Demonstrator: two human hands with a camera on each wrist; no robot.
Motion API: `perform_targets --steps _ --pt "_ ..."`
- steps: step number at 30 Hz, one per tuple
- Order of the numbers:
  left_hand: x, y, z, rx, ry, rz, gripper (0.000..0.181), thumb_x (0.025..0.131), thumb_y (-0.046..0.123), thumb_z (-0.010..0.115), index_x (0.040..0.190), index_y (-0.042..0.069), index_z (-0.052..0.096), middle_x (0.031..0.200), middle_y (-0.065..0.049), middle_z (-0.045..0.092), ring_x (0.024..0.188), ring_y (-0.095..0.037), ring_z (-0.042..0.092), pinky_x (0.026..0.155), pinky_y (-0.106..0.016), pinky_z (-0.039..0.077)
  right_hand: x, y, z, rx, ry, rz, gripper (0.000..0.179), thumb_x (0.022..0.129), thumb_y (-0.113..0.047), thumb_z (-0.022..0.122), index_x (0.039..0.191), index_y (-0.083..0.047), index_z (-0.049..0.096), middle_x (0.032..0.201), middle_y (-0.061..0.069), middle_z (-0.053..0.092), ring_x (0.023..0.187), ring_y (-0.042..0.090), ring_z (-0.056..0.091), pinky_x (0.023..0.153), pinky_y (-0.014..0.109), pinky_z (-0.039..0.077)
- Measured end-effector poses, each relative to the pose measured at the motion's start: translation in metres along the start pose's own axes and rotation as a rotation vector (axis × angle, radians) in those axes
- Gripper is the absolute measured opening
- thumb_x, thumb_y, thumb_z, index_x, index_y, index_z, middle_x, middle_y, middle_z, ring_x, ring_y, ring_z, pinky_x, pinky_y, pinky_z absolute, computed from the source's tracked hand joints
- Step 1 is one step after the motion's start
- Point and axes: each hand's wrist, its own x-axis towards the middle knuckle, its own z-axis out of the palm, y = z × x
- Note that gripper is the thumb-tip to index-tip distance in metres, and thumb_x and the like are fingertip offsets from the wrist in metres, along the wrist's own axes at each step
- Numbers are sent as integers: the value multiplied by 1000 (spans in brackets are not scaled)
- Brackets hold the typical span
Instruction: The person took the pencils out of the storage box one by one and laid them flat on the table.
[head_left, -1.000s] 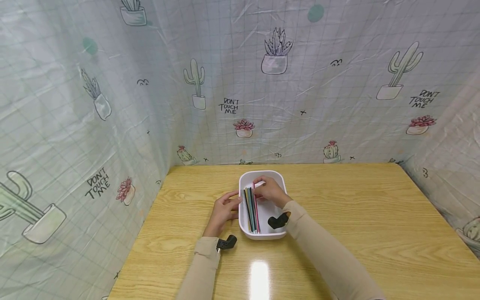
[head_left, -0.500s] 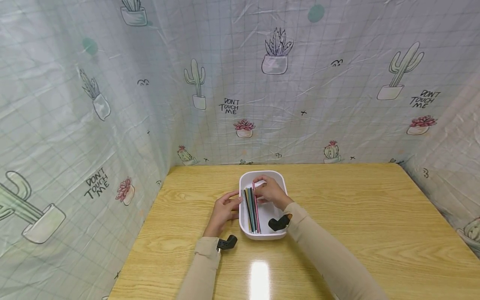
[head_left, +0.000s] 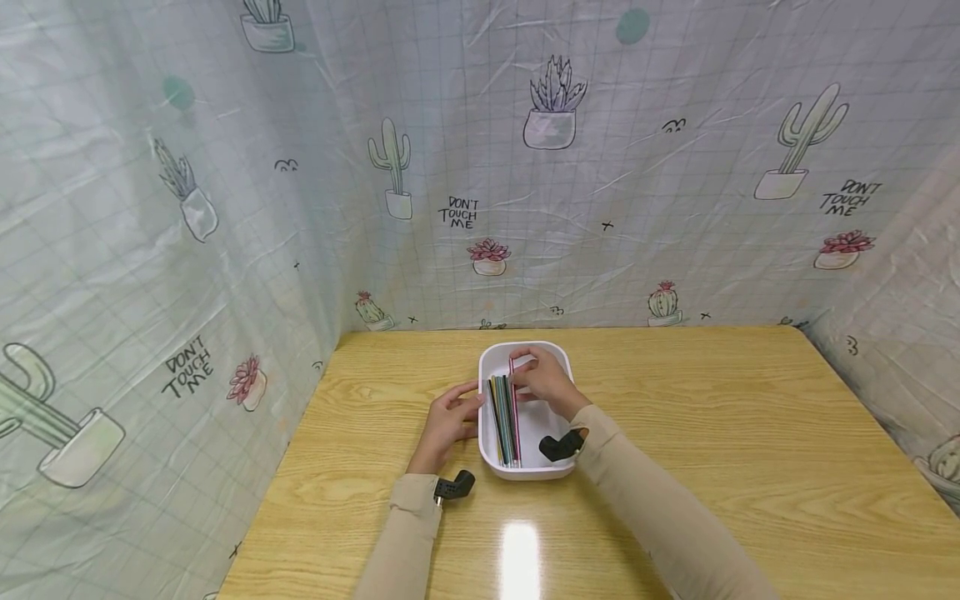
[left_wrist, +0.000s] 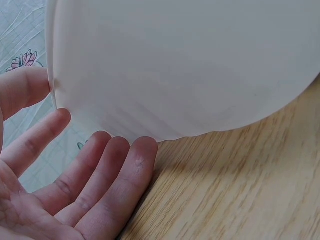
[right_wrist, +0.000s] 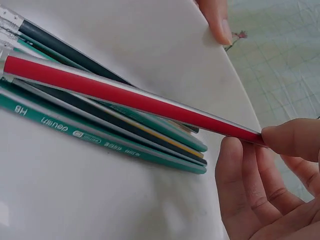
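A white plastic bin (head_left: 543, 472) stands on the table, with several pencils (right_wrist: 107, 142) lying lengthwise along its left side. Most are green or dark, and one shows a yellow stripe. My right hand (head_left: 544, 382) reaches inside and pinches one end of a red pencil (right_wrist: 135, 99) between thumb and fingertips. That pencil lies across the top of the others in the right wrist view, its far end out of frame. At the bin's left wall, my left hand (head_left: 447, 421) holds the side, a digit over the rim and the other fingertips against the outside.
The wooden table (head_left: 712, 417) extends to both sides of the bin. Behind and at the sides hangs a patterned cloth (head_left: 300, 208) with cactus drawings. A black wrist camera (head_left: 558, 447) on the right arm hangs over the bin's near right part.
My right hand has shifted slightly away and to the right, and the pinched end of the red pencil has moved with it. The left hand and the bin stay put.
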Motion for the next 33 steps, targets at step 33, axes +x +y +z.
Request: perform_targets --steps 33 --pt "-2 1 1 -10 -6 8 43 98 21 70 139 11 63 109 -10 69 87 -16 72 77 -37 66 -3 -29 -43 33 75 -83 41 98 -3 62 138 -10 55 100 8 61 89 20 66 75 34 64"
